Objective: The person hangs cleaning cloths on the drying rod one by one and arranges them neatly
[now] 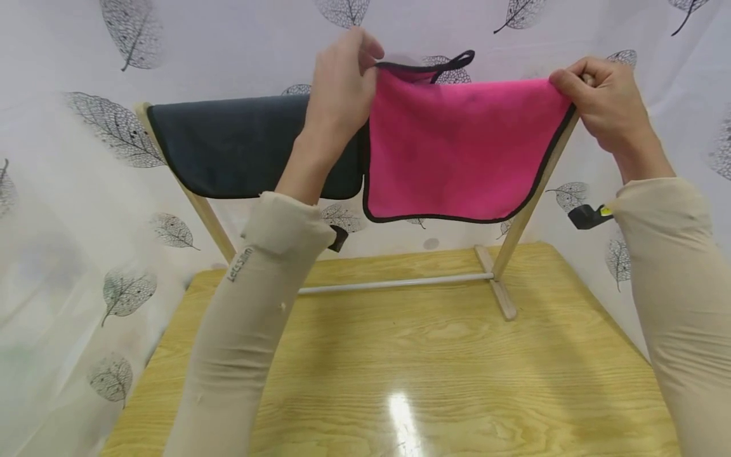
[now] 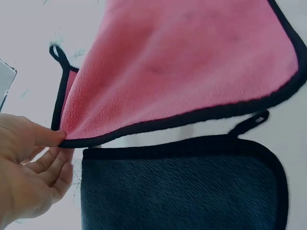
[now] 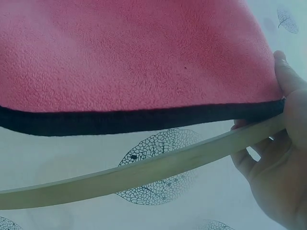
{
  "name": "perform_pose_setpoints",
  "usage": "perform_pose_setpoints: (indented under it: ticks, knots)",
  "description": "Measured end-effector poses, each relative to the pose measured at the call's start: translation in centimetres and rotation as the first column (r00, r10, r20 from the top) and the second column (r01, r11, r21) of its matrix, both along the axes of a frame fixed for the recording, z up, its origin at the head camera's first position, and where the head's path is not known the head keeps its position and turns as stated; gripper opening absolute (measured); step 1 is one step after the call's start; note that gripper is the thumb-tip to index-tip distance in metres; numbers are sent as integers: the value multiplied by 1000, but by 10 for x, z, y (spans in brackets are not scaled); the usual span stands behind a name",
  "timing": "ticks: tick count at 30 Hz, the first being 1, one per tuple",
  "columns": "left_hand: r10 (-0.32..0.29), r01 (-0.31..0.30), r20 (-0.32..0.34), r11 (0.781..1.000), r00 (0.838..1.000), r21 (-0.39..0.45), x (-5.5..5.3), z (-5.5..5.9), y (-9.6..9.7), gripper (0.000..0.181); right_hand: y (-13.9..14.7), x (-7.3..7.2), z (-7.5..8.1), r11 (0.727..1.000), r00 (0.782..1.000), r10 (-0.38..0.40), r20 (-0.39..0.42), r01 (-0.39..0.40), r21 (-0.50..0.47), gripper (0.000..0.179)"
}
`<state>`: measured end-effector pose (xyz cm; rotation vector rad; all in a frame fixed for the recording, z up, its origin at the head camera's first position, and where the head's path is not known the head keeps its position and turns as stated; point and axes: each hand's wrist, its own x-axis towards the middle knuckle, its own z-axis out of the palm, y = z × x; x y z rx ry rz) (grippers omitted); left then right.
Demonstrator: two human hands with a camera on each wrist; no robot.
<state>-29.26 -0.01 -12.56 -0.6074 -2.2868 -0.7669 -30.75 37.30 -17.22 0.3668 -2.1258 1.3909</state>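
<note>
A pink towel (image 1: 457, 152) with black edging hangs over the right half of a wooden rack (image 1: 516, 228). My left hand (image 1: 345, 82) pinches its upper left edge between thumb and fingers, raised above the rack's top. Behind that edge, a black hanging loop (image 1: 461, 60) sticks up from a folded-over corner. At the rack's upper right end, my right hand (image 1: 608, 101) pinches the towel's other top edge, thumb in front, fingers behind the wooden post (image 3: 144, 167). A dark grey towel (image 1: 245, 146) hangs on the left half, partly hidden by my left forearm.
The rack stands on a wood-grain table (image 1: 445, 368), with a white lower bar (image 1: 400, 284) and a wooden foot (image 1: 502, 298) at right. Behind it hangs a pale curtain (image 1: 51, 222) with a leaf pattern.
</note>
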Motion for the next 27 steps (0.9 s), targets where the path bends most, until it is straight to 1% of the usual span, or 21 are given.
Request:
perform_pose_setpoints:
  ticks: [1,3,7,10,12,14,16,18,21,22,24,27]
  knots:
    - [-7,7,6,1000,1000,20,-1,3,1,24,0,0,0,1000,1000,-2,-5,2,0,16]
    - [-3,3,13,999,1000,33,-4,7,3,22,1,-1,-1,1000,1000,3,-15,-3,-2,16]
    - [19,-20,50,999,999,31,-11,10,6,31,1,-2,-1,1000,999,13,-31,-13,-6,15]
    - [37,-38,122,999,992,3,-16,10,8,37,1,-1,-1,1000,999,15,-30,-15,-9,15]
    - [61,-53,188,998,980,-45,-19,10,9,36,1,-1,-1,1000,1000,11,-26,-11,-10,15]
    - [98,-74,237,991,967,-108,-21,10,7,35,0,-1,-1,1000,1000,10,-19,-10,-11,16]
    - [154,-109,235,975,960,-192,-21,10,6,34,-1,-1,-1,1000,1000,8,-17,-8,-8,16]
    - [203,-149,199,955,959,-256,-21,11,4,34,-1,0,-1,1000,1000,6,-19,-6,-3,16]
    - [230,-173,163,938,959,-301,-20,13,2,32,-1,0,-1,1000,1000,8,-23,-8,-6,16]
    - [227,-167,167,936,959,-310,-20,13,1,32,-1,0,-2,1000,1000,7,-27,-7,-6,16]
    - [205,-134,192,936,960,-326,-20,13,-2,33,0,0,-2,1000,1000,8,-26,-8,-13,16]
    - [150,-61,227,932,962,-357,-21,12,-10,44,0,-1,-3,1000,1000,-1,-26,1,-18,15]
